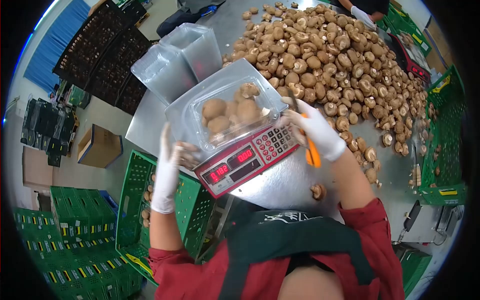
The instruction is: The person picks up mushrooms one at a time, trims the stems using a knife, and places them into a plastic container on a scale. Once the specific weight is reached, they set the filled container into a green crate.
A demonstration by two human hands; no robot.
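Observation:
A clear plastic punnet [200, 131] with several brown mushrooms [218, 124] in it sits tilted on the pan of a red scale [227, 187]. The scale's left red display reads about 0.182. My left hand [172, 160], in a white glove, is at the punnet's left corner, fingers spread and some of them blurred. At the right corner is my gloved right hand [317, 131], fingers curled around what look like orange-handled scissors [312, 152]. Their dark blade points up past the punnet's corner; my fingers partly hide them.
A large mushroom heap [320, 55] covers the table's far side. Stacked clear punnets [167, 70] stand at the back left. Green crates [442, 135] flank the table, one holding mushrooms at lower left. Across the table is another person's gloved hand [363, 17]. One loose mushroom [318, 192] lies near me.

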